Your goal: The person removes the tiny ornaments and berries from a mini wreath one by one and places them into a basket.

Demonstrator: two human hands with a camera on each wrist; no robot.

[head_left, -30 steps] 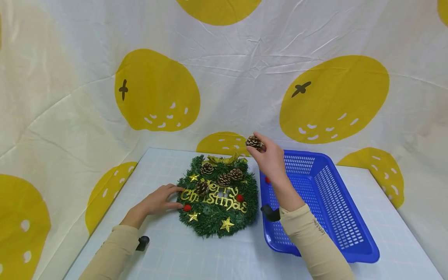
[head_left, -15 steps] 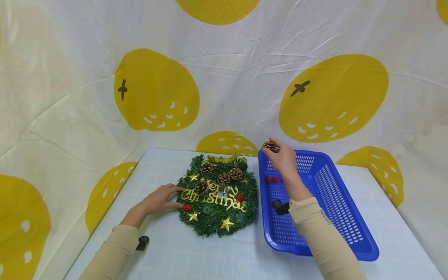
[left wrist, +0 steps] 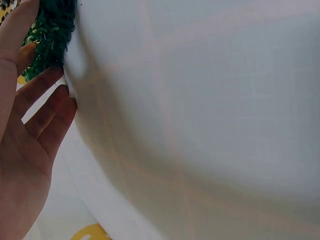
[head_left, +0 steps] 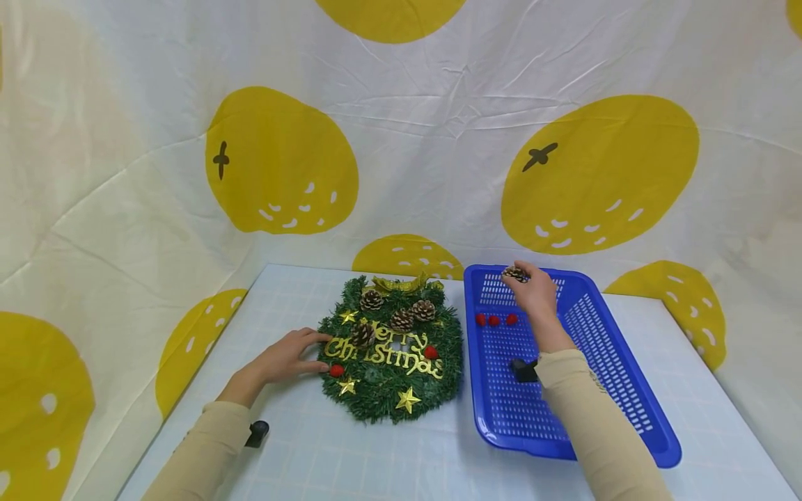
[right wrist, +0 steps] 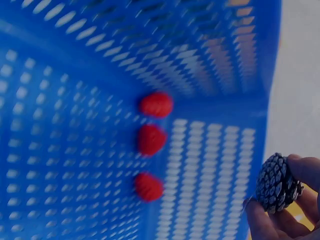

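My right hand [head_left: 539,296] pinches a brown pine cone [head_left: 515,273] with pale-tipped scales over the far end of the blue plastic basket [head_left: 479,396]. In the right wrist view the pine cone [right wrist: 278,184] sits between thumb and fingertips, beside the basket's rim. On the table lies a green Christmas wreath [head_left: 382,396] with gold "Merry Christmas" lettering, gold stars, several pine cones, red berries and a gold bow. My left hand [head_left: 285,356] rests at the wreath's left edge with fingers spread. In the left wrist view those fingers [left wrist: 60,117] are nearly straight beside the green tinsel [left wrist: 52,37].
Three red berries [right wrist: 151,140] lie in a row inside the basket, near its far wall. The pale checked tablecloth [head_left: 351,459] covers the table. Behind it hangs a white curtain [head_left: 432,167] printed with big yellow fruit. Black wrist mounts [head_left: 257,434] sit under both forearms.
My right hand has carried the pine cone rightward and slightly down, from beside the basket's far left corner to above its far end. The left hand and wreath have stayed in place.
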